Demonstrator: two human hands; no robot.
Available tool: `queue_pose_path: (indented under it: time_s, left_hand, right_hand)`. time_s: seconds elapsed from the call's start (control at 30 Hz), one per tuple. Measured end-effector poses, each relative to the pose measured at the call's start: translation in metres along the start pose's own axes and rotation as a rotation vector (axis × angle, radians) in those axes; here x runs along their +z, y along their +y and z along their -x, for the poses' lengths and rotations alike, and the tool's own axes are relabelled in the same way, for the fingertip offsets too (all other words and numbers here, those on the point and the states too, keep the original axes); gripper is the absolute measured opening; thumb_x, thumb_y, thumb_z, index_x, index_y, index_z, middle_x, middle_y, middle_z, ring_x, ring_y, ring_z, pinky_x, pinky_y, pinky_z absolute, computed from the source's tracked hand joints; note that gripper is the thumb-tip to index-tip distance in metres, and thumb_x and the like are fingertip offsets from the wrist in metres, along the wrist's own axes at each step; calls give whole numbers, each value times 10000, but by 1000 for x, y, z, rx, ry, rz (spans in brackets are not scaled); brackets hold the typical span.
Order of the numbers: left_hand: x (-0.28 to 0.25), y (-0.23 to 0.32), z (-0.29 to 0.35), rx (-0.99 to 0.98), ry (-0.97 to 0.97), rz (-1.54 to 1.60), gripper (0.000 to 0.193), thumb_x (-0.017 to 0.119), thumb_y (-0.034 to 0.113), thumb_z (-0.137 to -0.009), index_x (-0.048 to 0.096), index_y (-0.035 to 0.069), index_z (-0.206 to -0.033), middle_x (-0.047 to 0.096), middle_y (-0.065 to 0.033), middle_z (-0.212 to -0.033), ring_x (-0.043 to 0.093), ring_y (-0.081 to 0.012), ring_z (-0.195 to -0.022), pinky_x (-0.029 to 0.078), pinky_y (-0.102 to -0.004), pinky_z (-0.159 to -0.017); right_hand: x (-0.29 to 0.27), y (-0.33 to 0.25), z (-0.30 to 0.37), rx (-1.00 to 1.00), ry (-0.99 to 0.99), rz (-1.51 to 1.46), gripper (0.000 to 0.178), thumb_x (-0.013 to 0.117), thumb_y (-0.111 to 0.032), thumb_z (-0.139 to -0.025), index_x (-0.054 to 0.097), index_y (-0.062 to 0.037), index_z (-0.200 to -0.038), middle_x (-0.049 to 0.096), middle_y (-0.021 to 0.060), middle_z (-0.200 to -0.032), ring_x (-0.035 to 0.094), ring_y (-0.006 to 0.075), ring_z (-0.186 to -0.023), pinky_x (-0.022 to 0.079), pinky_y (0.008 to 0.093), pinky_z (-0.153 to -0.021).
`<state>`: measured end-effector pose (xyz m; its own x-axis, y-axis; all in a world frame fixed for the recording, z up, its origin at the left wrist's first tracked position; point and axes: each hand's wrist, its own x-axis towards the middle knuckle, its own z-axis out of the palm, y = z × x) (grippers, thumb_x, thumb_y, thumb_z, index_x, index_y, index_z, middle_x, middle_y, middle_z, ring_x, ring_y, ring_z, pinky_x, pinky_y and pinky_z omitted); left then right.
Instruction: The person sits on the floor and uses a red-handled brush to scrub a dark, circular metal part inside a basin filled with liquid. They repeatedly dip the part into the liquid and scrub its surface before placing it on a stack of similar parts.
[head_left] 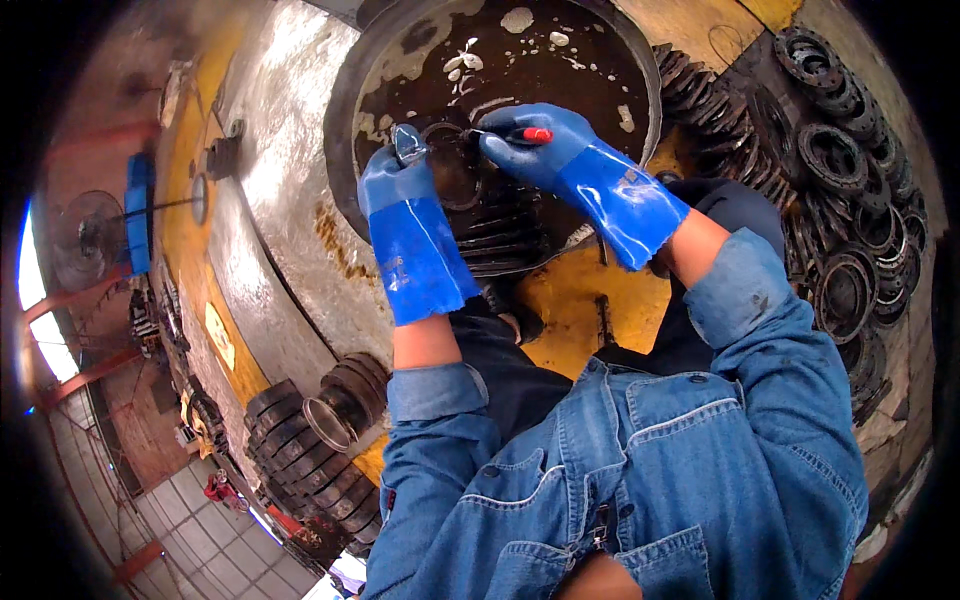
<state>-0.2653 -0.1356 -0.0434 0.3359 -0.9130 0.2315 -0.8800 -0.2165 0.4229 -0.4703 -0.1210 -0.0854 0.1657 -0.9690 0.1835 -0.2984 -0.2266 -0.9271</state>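
Both my hands wear long blue rubber gloves over the wide basin of dark liquid [345,150]. My left hand [398,180] is closed on the left edge of a thin dark ring [462,207], holding it over the liquid. In my right hand [545,145] is a slim tool with a red handle [537,135], gripped between fingers and thumb. Its dark tip points left and meets or nearly meets the ring's upper right edge; the exact contact is too small to tell. Below the ring, a stack of dark discs [505,235] sits at the basin's near side.
Rows of oily black rings [835,160] lie to the right of the basin. At lower left stand a stack of dark ribbed discs [300,450] and a shiny metal ring [330,424]. A fan [95,230] is at far left. Yellow floor [570,310] shows between my legs.
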Motion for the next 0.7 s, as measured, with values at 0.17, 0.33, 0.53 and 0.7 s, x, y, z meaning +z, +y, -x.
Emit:
queue_pose_path:
  time_s: [0.17, 0.33, 0.53, 0.7]
  left_hand:
    - [1, -9, -1, -42, -41, 57, 643, 608, 592, -988, 767, -29, -931, 727, -234, -786, 704, -352, -721, 535, -472, -686]
    - [-8, 14, 5, -161, -138, 97, 507, 681, 520, -963, 784, 31, -1050, 747, -236, -870, 745, -367, -831, 565, -462, -762]
    - [-5, 1, 11, -43, -46, 157, 526, 637, 538, -987, 784, 35, -1025, 739, -247, -855, 740, -379, -805, 557, -475, -734]
    - [-3, 9, 9, -14, -41, 61, 552, 627, 542, -992, 774, 9, -996, 735, -246, -846, 731, -394, -797, 552, -478, -730]
  right_hand:
    - [-31, -39, -3, 444, -363, 35, 375, 731, -327, -928, 744, -50, -1179, 772, 116, -1043, 730, 178, -962, 569, 318, -892]
    - [-21, -34, -1, 88, -95, -9, 368, 724, -317, -942, 733, -64, -1208, 774, 116, -1067, 738, 187, -972, 572, 316, -890]
    - [-29, -30, -6, 331, -321, 141, 334, 697, -327, -928, 769, -74, -1135, 786, 127, -982, 756, 231, -906, 585, 338, -870]
    - [-11, -10, -2, 36, 3, -17, 309, 731, -282, -929, 767, -63, -1143, 787, 100, -988, 743, 175, -922, 584, 325, -886]
